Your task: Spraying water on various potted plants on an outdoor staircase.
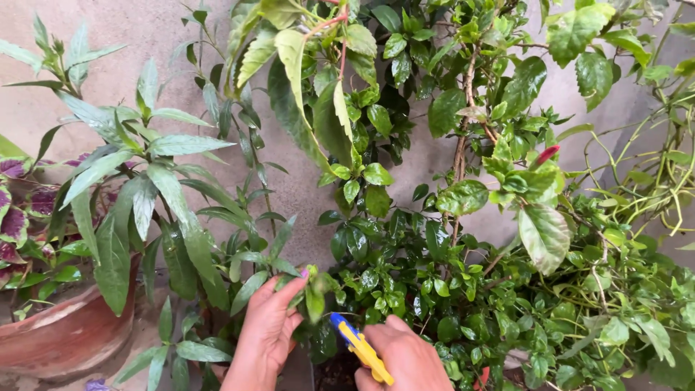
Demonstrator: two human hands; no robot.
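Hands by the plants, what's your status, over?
Left hand pinching a leafy sprig. Right hand gripping yellow-and-blue shears, tip toward the sprig's base. Dense foliage crowds close behind.

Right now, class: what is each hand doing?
Left hand: pinching a sprig.
Right hand: closed on yellow-blue shears.

Clay pot (69, 337) left of shears (362, 349).

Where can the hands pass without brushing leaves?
Bare wall shows behind the long-leaved plant and left of the woody stem. Foliage is dense around the left hand, right hand and yellow-handled pruner. Terracotta pot fills bottom left.
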